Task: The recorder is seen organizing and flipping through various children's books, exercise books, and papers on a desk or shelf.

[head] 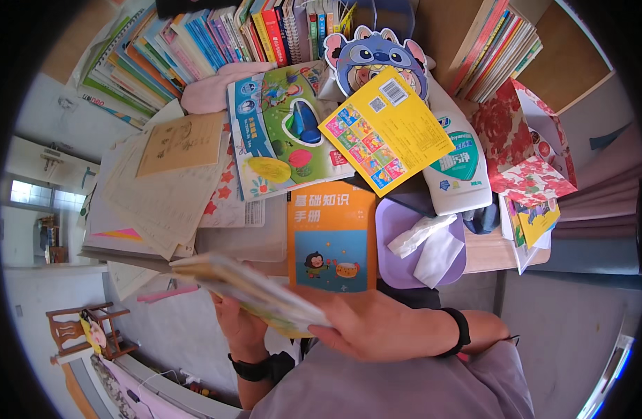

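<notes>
Close to my body, my left hand and my right hand hold a book or a thin stack of booklets between them. It is tilted and blurred, with page edges showing and some yellow and green on its lower side. My right hand grips the near right end, while my left hand supports it from beneath on the left. Just beyond my hands lies an orange and blue handbook with a cartoon on its cover. A purple plastic tray holding crumpled white tissues is beside it.
A yellow booklet leans near a white detergent bottle and a blue cartoon cutout. Left are a packaged colouring set, a brown notebook and loose papers. Behind stands a row of books; right, a floral box.
</notes>
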Motion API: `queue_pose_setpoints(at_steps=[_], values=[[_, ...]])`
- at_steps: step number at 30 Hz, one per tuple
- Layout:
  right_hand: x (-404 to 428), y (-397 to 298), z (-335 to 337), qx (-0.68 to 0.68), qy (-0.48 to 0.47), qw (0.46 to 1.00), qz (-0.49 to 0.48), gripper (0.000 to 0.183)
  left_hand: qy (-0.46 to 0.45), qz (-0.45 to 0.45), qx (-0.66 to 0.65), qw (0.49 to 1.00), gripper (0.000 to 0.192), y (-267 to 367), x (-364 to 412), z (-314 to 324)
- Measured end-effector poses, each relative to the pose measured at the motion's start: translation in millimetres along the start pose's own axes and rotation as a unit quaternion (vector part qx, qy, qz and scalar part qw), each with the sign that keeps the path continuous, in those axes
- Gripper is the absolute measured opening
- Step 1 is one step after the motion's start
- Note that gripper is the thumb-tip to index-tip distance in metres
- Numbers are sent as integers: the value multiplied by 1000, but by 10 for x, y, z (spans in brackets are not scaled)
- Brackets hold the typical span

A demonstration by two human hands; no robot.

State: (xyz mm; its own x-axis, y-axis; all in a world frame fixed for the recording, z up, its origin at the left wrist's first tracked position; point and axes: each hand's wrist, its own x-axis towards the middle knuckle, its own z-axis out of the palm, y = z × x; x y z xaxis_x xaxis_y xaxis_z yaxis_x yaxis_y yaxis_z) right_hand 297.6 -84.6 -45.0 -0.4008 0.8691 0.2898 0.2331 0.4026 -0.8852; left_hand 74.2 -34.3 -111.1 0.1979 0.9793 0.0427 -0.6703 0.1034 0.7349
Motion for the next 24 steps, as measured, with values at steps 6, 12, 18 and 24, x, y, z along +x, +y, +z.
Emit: queue_pose_setpoints(at_steps=[6, 12, 18, 24], values=[[189, -199, -163, 58, -121, 987, 84, 66, 128, 14, 264, 956, 57, 40, -141, -222], [419, 68, -884, -393, 223, 890, 50, 67, 1, 46, -42, 998, 40, 369, -126, -469], [48, 101, -215, -423, -88, 901, 31, 68, -45, 11, -216, 975, 42, 528, 21, -205], [-239, 272, 135, -464, -148, 873, 16, 49, -42, -22, -261, 964, 45, 523, 57, -225]])
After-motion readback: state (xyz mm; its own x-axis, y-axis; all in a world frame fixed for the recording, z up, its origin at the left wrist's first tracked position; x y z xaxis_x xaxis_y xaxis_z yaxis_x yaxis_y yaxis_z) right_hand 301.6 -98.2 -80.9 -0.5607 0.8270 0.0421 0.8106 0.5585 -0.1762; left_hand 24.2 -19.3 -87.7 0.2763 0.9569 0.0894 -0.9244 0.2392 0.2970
